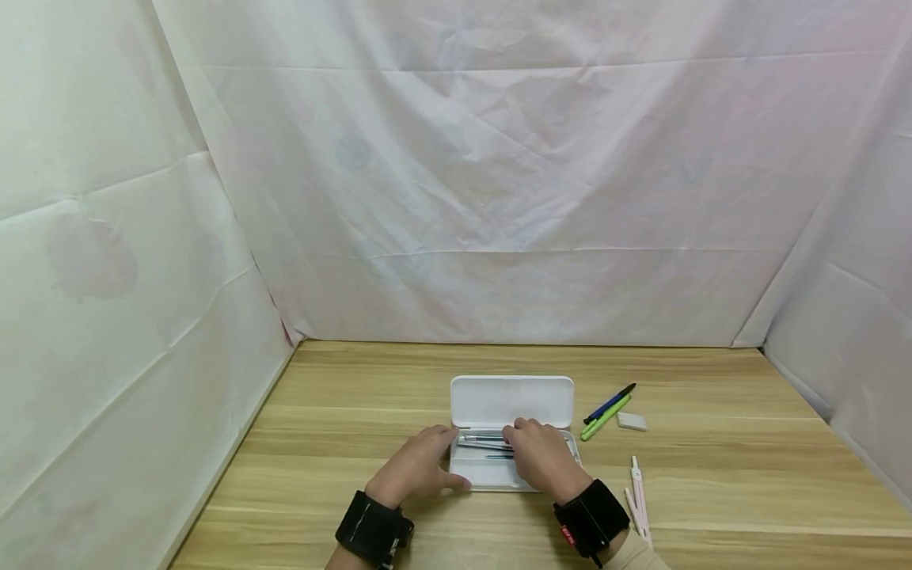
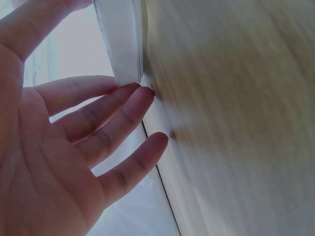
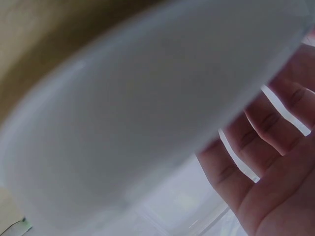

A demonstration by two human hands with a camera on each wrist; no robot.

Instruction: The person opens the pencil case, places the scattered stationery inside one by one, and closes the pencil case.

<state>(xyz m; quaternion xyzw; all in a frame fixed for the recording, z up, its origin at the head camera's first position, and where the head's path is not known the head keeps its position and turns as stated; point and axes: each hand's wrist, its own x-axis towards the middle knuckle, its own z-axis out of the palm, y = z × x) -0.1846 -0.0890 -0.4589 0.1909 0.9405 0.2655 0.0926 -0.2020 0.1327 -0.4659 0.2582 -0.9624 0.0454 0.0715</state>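
Head view: left hand [image 1: 416,469] spread against case [image 1: 492,474], right hand [image 1: 545,461] across edge, grip unclear.

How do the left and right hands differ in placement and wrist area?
Left hand is at the left end of the white case; right hand is over its tray.
Right forearm shows a light sleeve; left forearm shows bare skin.
Right wrist's strap shows a red tag; none visible on left's.
Shared: both wear black wrist straps.
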